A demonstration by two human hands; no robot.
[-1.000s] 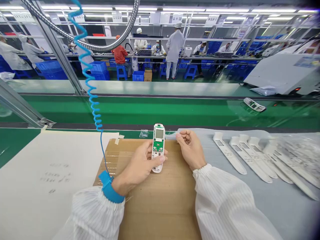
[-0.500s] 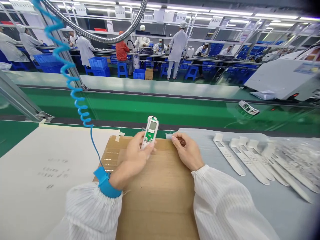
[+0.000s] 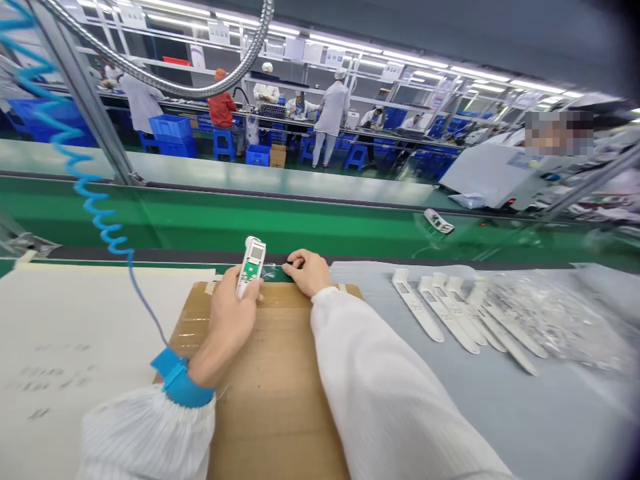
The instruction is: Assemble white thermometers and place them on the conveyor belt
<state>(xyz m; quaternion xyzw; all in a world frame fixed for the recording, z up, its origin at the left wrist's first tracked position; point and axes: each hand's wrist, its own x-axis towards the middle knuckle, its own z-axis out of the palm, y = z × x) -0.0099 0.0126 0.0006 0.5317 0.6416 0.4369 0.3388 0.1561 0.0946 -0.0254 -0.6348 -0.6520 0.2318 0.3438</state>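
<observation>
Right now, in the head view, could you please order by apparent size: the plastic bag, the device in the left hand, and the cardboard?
1. Cardboard, clearly the largest.
2. Plastic bag.
3. Device, partly covered by the left hand.

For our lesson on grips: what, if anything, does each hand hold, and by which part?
The left hand holds the white device by its lower end. Whether the right hand holds anything cannot be told.

One device [image 3: 253, 267] in left hand [image 3: 231, 313]; behind grip, one blue wristband [image 3: 186, 385]; right of grip, at least six white covers [image 3: 448, 323] (some overlapping).
</observation>
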